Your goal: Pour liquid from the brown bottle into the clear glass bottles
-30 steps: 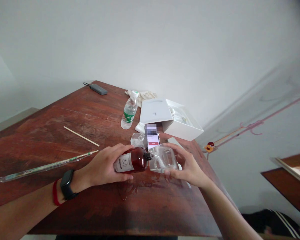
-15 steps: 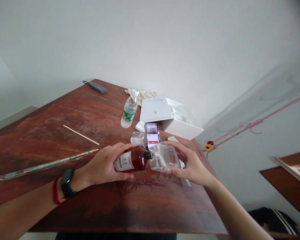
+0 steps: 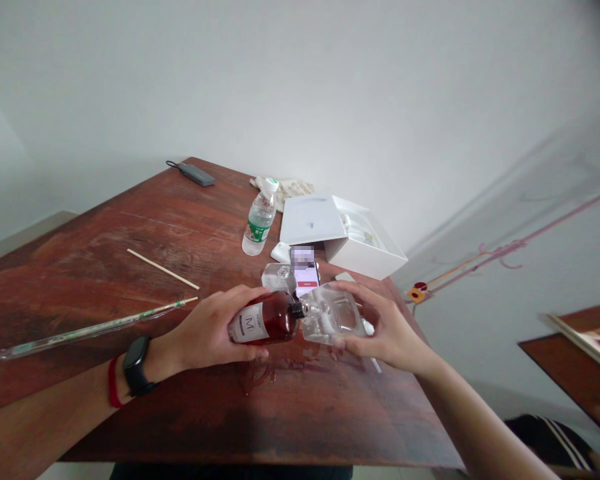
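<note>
My left hand (image 3: 225, 323) is wrapped round a brown bottle (image 3: 283, 316) with a white label marked M, tipped nearly flat with its black neck toward the right. My right hand (image 3: 380, 327) grips a clear square bottle (image 3: 333, 315), also lying on its side, its mouth facing left. The two necks meet, or nearly so; I cannot tell how tightly. Below them, wet spots shine on the wooden table (image 3: 190, 427). Just behind the bottles is another clear container (image 3: 275, 275), beside a phone (image 3: 307, 280) with a lit screen.
A capped water bottle (image 3: 260, 220) stands behind, near an open white box (image 3: 313, 220) and a cloth (image 3: 295, 189). One bare chopstick (image 3: 163, 269) and a wrapped one (image 3: 100, 328) lie at left. A grey device (image 3: 195, 175) sits at the far corner.
Both bottles keep almost the same pose, neck to neck. The clear bottle in my right hand has shifted very slightly to the right.
</note>
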Available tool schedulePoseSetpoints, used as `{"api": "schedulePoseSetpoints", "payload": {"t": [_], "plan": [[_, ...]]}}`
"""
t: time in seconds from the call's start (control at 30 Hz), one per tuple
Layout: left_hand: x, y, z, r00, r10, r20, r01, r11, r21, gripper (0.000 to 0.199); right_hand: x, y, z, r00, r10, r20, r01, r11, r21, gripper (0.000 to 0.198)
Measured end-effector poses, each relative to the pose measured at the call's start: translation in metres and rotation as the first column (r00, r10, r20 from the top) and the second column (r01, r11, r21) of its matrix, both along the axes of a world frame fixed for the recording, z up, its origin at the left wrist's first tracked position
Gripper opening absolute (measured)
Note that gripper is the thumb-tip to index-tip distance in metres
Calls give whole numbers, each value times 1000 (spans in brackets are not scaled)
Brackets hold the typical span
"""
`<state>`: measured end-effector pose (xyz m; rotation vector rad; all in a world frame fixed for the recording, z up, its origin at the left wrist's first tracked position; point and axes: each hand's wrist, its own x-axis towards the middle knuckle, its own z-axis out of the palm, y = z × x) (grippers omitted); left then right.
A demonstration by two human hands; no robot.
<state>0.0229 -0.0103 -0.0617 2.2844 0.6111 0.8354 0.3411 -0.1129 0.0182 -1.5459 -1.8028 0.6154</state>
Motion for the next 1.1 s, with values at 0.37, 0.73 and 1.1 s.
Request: {"api": "schedulePoseSetpoints", "payload": {"t": [0.37,0.73,1.1], "plan": [[1,-1,2,1000,-11,11,11,1000,-16,79,1,0,5,997,13,70,-17,999,50,74],[1,0,0,999,-29,17,29,999,-21,81,4,-1,4,995,15,101,-20,999,50,74],[1,0,-3,999,-31,17,31,999,-35,83,4,0,6,982,34,185,-46,997,57,70]]}}
